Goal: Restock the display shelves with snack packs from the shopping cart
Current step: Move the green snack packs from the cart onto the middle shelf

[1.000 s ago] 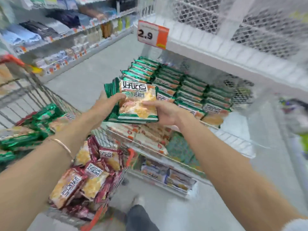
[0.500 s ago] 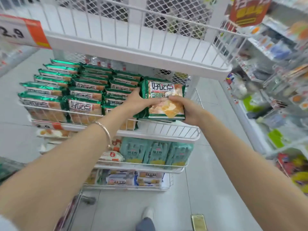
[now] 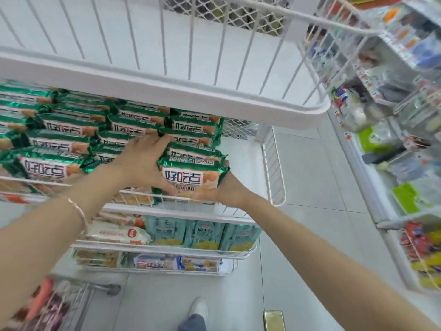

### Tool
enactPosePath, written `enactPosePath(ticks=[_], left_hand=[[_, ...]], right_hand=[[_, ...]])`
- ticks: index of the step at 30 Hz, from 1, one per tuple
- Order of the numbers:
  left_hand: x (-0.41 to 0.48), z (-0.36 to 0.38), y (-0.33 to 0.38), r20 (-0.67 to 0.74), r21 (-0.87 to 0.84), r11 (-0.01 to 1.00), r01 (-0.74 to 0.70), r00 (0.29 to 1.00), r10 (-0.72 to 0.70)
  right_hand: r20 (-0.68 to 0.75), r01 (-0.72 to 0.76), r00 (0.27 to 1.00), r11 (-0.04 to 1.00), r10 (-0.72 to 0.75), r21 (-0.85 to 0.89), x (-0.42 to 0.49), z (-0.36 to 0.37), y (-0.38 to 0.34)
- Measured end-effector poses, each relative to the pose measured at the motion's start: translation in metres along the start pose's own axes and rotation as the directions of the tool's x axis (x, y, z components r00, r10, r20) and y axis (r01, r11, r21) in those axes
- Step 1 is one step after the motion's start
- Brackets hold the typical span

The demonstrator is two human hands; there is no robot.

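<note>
A green snack pack [image 3: 191,174] with white lettering stands at the front of the white wire display shelf [image 3: 274,168], at the right end of the rows of same green packs [image 3: 71,139]. My left hand [image 3: 143,163] holds its left side, thumb at the lower front. My right hand [image 3: 226,187] grips its right side and bottom corner. The shopping cart [image 3: 66,304] shows at the bottom left with red packs inside, blurred.
An upper white shelf [image 3: 167,91] hangs just above the green rows. Lower tiers hold teal packs [image 3: 202,235] and white packs [image 3: 119,232]. Another stocked rack [image 3: 405,139] stands to the right across the tiled aisle. My shoe [image 3: 198,309] is below.
The view swung from the cart to the shelf. Both hands carried the green pack right and down, and it now stands at the shelf's front beside the stocked rows.
</note>
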State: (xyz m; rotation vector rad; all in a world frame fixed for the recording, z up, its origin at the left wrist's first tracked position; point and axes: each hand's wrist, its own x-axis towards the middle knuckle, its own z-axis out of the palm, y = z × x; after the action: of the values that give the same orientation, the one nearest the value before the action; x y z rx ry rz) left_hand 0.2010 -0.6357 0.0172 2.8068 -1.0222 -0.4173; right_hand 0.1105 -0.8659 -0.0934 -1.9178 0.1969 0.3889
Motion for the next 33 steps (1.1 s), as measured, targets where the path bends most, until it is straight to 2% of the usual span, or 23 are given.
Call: enactPosePath(ticks=[3,5,6,7,8,9,10,12,15,17,21,23,26,33], left_hand=[[-0.003,0.007,-0.004,0.077,0.014,1.0,0.022,0.997,-0.023],[-0.006,0.0,-0.005,0.119,-0.094,0.994,0.059,0.992,-0.048],[-0.006,-0.003,-0.007,0.138,-0.153,0.985,0.076,0.989,-0.054],[-0.005,-0.006,-0.007,0.147,-0.186,0.979,0.083,0.988,-0.055],[-0.004,-0.006,-0.007,0.149,-0.179,0.981,0.076,0.988,-0.049],[-0.002,-0.004,-0.007,0.146,-0.135,0.989,0.06,0.988,-0.04],[-0.001,0.001,-0.008,0.138,-0.078,0.996,0.04,0.99,-0.029],[0.001,0.012,-0.011,0.115,0.022,1.0,0.021,0.993,-0.023],[-0.003,0.028,-0.013,0.096,0.141,0.99,0.022,0.995,-0.036],[-0.002,0.033,-0.011,0.093,0.189,0.982,0.031,0.994,-0.049],[0.001,0.025,-0.015,0.125,0.159,0.987,0.028,0.991,-0.048],[-0.004,0.024,-0.022,0.098,0.183,0.983,0.024,0.994,-0.042],[-0.015,0.034,-0.026,0.058,0.212,0.975,0.068,0.995,-0.082],[-0.008,0.045,-0.03,-0.014,0.226,0.969,0.101,0.995,-0.101]], right_hand=[[0.095,0.024,0.995,0.999,-0.02,-0.043,-0.013,0.002,-0.007],[0.089,-0.048,0.995,0.999,0.045,0.023,-0.031,-0.011,-0.039],[0.01,-0.065,0.998,0.995,0.064,0.078,-0.038,-0.017,-0.052],[-0.088,-0.019,0.996,0.991,0.031,0.133,-0.045,-0.022,-0.065],[-0.158,0.067,0.986,0.993,-0.051,0.099,-0.049,-0.024,-0.077],[-0.165,0.132,0.977,0.991,-0.133,-0.018,-0.049,-0.021,-0.085],[-0.129,0.182,0.969,0.959,-0.213,-0.217,-0.044,-0.014,-0.087],[-0.064,0.177,0.962,0.785,-0.264,-0.593,-0.035,0.001,-0.08],[-0.062,0.155,0.945,0.605,-0.321,-0.781,-0.033,0.01,-0.067],[-0.039,0.139,0.957,0.577,-0.286,-0.805,-0.03,0.012,-0.056],[0.037,0.105,0.991,0.582,-0.128,-0.806,-0.028,0.0,-0.077],[0.017,0.11,0.983,0.517,-0.181,-0.849,-0.026,0.004,-0.082],[0.095,0.2,0.939,0.3,-0.329,-0.933,-0.03,0.025,-0.073],[0.094,0.174,0.947,0.244,-0.307,-0.954,-0.02,0.023,-0.072]])
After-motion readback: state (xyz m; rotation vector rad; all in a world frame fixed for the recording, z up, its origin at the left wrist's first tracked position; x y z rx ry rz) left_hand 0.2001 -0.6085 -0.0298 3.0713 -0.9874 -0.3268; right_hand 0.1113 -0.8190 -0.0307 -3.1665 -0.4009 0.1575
